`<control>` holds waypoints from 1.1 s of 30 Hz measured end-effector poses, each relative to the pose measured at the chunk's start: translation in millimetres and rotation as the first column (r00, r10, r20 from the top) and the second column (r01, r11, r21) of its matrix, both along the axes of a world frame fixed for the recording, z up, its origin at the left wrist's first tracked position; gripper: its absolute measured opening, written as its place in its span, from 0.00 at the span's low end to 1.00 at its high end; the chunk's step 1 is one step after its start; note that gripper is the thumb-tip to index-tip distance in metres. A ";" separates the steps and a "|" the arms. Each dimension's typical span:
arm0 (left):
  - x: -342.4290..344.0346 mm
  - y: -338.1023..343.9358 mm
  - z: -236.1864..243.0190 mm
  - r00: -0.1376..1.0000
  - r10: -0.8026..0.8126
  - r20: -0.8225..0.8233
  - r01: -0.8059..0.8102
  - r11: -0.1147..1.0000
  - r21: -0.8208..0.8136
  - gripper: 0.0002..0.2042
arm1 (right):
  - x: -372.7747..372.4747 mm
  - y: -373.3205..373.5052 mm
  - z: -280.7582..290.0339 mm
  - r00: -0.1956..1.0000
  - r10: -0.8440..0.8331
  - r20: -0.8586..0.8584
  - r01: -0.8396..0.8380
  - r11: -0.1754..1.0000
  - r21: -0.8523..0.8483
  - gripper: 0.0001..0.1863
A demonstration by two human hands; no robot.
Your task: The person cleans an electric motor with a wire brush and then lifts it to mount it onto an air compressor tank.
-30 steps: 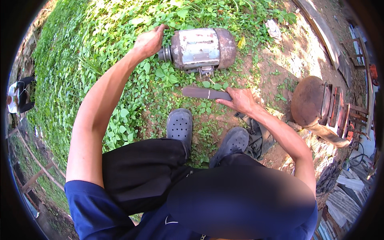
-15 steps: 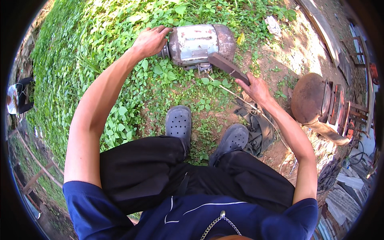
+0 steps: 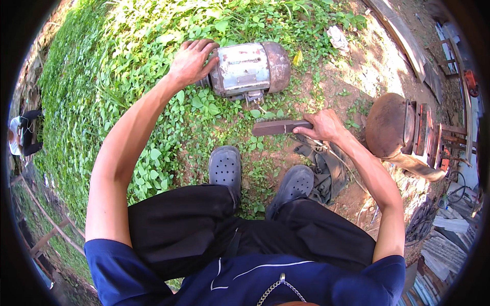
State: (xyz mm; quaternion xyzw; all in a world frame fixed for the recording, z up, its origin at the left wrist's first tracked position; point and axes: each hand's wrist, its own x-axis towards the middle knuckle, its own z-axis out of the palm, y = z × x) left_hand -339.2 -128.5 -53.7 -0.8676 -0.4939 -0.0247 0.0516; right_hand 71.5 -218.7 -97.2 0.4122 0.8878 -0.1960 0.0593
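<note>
A worn electric motor (image 3: 248, 70) with a silver-grey body and rusty right end lies on its side on the weedy ground. My left hand (image 3: 193, 63) has its fingers curled over the motor's left end, partly hiding the dark pulley there. My right hand (image 3: 321, 125) grips a dark brown flat bar (image 3: 269, 128), held level just below and right of the motor and apart from it. Small metal fittings stick out from the lower side of the motor's body.
Grey clogs (image 3: 224, 173) are on my feet, beside a dark cloth (image 3: 326, 181). A rusty round metal piece on a frame (image 3: 384, 122) stands right, near planks (image 3: 406, 38) and scrap sheets (image 3: 441, 257). Another person (image 3: 23, 133) in white and black is at the far left.
My right hand swung the bar up against the motor's lower side half a second ago; now it is lowered and level again. My left hand has stayed at the motor's end.
</note>
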 end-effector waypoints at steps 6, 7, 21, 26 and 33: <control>58.6 -37.6 -5.9 0.975 -0.084 -0.207 0.077 0.996 -0.042 0.43 | 1.3 16.0 -4.0 0.908 -0.317 -0.274 0.334 0.942 0.016 0.33; 68.1 -44.3 -10.1 0.970 -0.102 -0.218 0.090 0.994 -0.066 0.47 | 7.8 19.9 -10.8 0.921 -0.316 -0.227 0.325 0.946 0.004 0.33; 92.2 -58.9 -40.7 0.991 0.030 -0.127 -0.044 0.993 -0.112 0.51 | 40.9 9.6 -44.9 0.915 -0.361 -0.180 0.340 0.930 -0.137 0.29; 85.2 -52.1 -40.2 0.987 -0.050 -0.154 0.036 0.995 -0.088 0.49 | 40.3 13.5 -52.1 0.918 -0.326 -0.226 0.306 0.945 -0.117 0.29; 85.7 -49.1 -39.2 0.989 -0.043 -0.139 0.031 0.996 -0.090 0.49 | 31.4 14.5 -56.6 0.921 -0.272 -0.277 0.265 0.962 -0.065 0.29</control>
